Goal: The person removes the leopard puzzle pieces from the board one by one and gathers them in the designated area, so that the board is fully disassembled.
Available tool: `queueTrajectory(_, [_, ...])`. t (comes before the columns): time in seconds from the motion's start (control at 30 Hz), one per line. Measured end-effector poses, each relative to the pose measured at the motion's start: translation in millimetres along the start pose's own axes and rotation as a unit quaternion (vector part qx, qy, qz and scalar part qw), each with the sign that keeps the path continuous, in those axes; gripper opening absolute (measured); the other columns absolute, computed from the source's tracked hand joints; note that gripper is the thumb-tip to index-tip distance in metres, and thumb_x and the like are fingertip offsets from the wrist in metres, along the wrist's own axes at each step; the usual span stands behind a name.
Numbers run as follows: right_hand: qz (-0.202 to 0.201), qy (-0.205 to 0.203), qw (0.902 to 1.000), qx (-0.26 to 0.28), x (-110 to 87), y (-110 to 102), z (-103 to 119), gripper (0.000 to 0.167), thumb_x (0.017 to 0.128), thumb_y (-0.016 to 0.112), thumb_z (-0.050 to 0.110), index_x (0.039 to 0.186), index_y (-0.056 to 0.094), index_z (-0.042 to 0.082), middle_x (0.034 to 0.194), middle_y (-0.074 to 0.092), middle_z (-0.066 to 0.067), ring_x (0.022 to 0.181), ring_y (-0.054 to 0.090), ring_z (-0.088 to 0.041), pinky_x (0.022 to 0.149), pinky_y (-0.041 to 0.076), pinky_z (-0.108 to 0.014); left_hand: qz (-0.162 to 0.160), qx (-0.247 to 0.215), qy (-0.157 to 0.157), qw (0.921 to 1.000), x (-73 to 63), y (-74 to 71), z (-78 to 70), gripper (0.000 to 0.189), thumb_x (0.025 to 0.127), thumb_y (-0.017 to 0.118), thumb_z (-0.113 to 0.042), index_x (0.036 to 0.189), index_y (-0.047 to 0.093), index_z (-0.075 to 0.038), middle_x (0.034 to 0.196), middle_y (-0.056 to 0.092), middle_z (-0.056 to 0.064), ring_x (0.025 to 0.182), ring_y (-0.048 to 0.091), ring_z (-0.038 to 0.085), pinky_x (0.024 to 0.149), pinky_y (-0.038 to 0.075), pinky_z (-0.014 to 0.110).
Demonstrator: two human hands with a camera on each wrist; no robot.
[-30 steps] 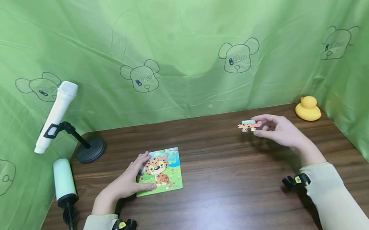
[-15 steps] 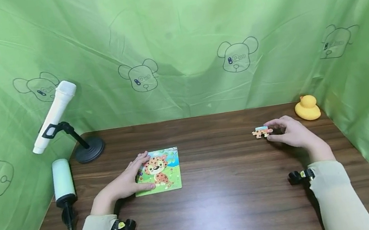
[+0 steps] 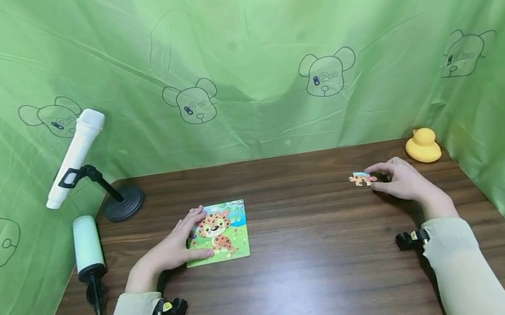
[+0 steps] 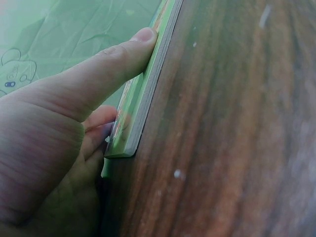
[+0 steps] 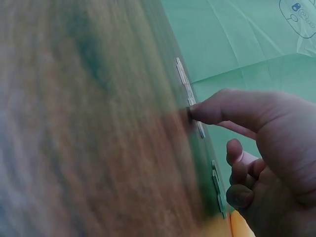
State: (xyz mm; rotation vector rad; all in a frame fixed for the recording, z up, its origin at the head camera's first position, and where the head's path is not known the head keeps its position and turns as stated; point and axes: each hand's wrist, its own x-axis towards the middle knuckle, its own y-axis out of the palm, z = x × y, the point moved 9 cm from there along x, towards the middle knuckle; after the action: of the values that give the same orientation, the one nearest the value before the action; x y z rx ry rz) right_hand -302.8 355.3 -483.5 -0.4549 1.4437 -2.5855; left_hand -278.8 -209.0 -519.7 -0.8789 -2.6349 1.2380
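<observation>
My left hand [image 3: 173, 249] rests on the left part of a square puzzle board [image 3: 240, 236] with a spotted leopard cub picture. Its thumb [image 4: 123, 57] lies along the near side and the fingertips reach the top edge. At the right, my right hand [image 3: 400, 181] pinches a small puzzle piece [image 3: 361, 179], spotted orange with a blue strip, between thumb and forefinger. In the right wrist view this piece [image 5: 185, 81] lies flat at the table surface, the thumb at its edge. A second thin flat piece [image 5: 217, 190] lies below the curled fingers; the hand hides it in the head view.
A yellow rubber duck [image 3: 423, 146] sits behind my right hand. At the left stand a white microphone [image 3: 76, 158] on a black stand [image 3: 123, 203] and, lying down, a pale green hand pump [image 3: 88, 249]. Green cloth [image 3: 247, 59] surrounds the brown table [image 3: 302, 282].
My right hand has moved right and slightly nearer with the puzzle piece, down to the table. In the last half second the piece turned slightly. The left hand has stayed on the board.
</observation>
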Motion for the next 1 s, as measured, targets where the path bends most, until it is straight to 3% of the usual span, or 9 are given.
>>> queueTrajectory(0.4, [0.0, -0.009, 0.9998, -0.016, 2.8, 1.4, -3.7, 0.035, 0.095, 0.084, 0.012, 0.129, 0.077, 0.004, 0.099, 0.066, -0.015, 0.093, 0.053, -0.028, 0.079, 0.042, -0.043, 0.003, -0.004, 0.001, 1.0, 0.9, 0.2, -0.2, 0.109, 0.09, 0.091, -0.049, 0.172, 0.031, -0.009, 0.183, 0.014, 0.012, 0.169, 0.005, 0.038, 0.135, 0.005, 0.064])
queueTrajectory(0.7, [0.01, 0.01, 0.9999, 0.002, 3.3, -2.8, 0.0, 0.043, 0.099, 0.081, 0.014, 0.139, 0.071, 0.002, 0.108, 0.068, -0.021, 0.098, 0.056, -0.031, 0.08, 0.044, -0.043, 0.002, -0.007, 0.003, 1.0, 0.3, -1.1, -2.0, 0.11, 0.09, 0.091, -0.048, 0.173, 0.03, -0.009, 0.183, 0.014, 0.012, 0.169, 0.005, 0.038, 0.135, 0.005, 0.065])
queueTrajectory(0.9, [0.01, 0.045, 0.9986, 0.027, 10.6, -6.1, 16.3, 0.047, 0.103, 0.078, 0.026, 0.145, 0.067, 0.006, 0.116, 0.065, -0.021, 0.107, 0.06, -0.037, 0.088, 0.048, -0.05, 0.002, -0.009, 0.003, 1.0, -0.1, -0.6, -1.7, 0.11, 0.09, 0.091, -0.048, 0.173, 0.029, -0.01, 0.183, 0.014, 0.012, 0.169, 0.004, 0.038, 0.135, 0.004, 0.065])
queueTrajectory(1.0, [-0.013, 0.056, 0.9974, 0.043, 16.3, -6.5, 34.1, 0.05, 0.103, 0.079, 0.03, 0.145, 0.066, 0.006, 0.114, 0.064, -0.018, 0.108, 0.061, -0.036, 0.088, 0.049, -0.049, 0.002, -0.009, 0.003, 1.0, -0.2, -0.3, -1.4, 0.11, 0.09, 0.09, -0.049, 0.173, 0.029, -0.01, 0.183, 0.014, 0.012, 0.169, 0.005, 0.038, 0.135, 0.005, 0.065])
